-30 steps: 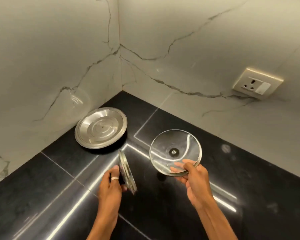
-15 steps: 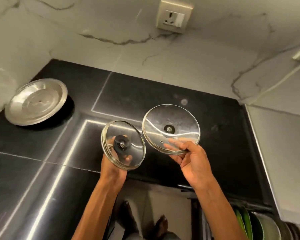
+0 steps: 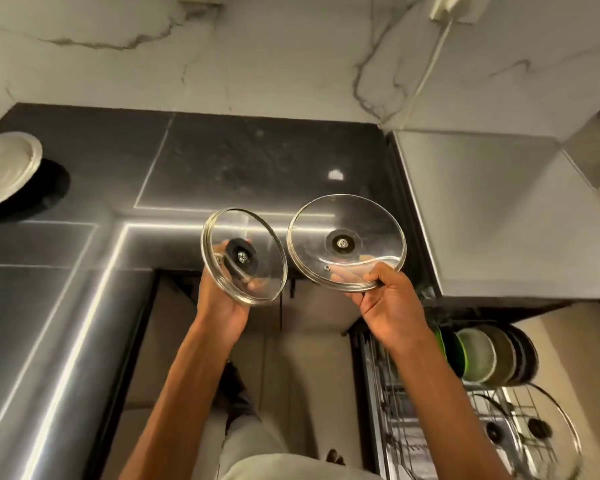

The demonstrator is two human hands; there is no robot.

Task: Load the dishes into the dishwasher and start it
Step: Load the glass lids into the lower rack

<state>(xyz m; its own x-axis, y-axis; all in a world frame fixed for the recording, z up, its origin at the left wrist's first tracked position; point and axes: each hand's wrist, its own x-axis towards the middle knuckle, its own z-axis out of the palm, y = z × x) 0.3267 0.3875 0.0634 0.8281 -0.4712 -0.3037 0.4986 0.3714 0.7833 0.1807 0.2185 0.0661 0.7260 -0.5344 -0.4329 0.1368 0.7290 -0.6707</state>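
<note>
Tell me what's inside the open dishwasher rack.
The wire dishwasher rack holds a row of upright green and dark plates and round glass lids with black knobs. The right forearm hides its left part.

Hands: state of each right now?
Left hand: grips the smaller glass lid at its knob.
Right hand: pinches the larger glass lid at its rim.

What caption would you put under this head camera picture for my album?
Left hand grips the smaller glass lid, right hand the larger glass lid, near the loaded dishwasher rack.
</note>
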